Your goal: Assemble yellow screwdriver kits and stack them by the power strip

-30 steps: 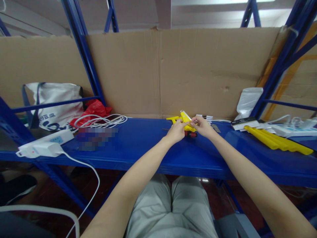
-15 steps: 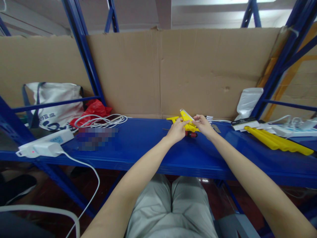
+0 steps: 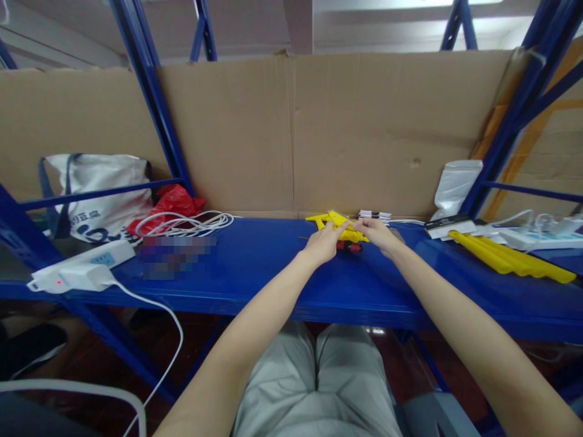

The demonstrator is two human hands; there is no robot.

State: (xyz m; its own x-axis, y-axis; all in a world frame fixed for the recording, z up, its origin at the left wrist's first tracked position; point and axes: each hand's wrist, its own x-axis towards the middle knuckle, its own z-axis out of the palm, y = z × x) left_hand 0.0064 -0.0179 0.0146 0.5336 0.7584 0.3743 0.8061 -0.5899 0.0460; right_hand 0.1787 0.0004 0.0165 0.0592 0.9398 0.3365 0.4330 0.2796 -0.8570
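Observation:
Both hands meet at the middle of the blue shelf (image 3: 255,273) over a small yellow plastic part (image 3: 336,222). My left hand (image 3: 322,243) pinches the part from the left with thumb and fingers closed. From the right, my right hand (image 3: 378,233) grips the same part with closed fingers. The part now lies low and nearly flat just above the shelf. Under the hands a red-and-black screwdriver (image 3: 350,246) rests on the shelf.
Long yellow strips (image 3: 510,261) and a white power strip (image 3: 532,240) lie at the right. A coiled white cable (image 3: 186,222), red bag (image 3: 170,200), white tote bag (image 3: 98,194) and another power strip (image 3: 77,270) sit at the left. Cardboard (image 3: 364,127) backs the shelf.
The yellow part has tipped down from standing up between the hands to lying nearly flat. Both hands stayed in the same place, still on it.

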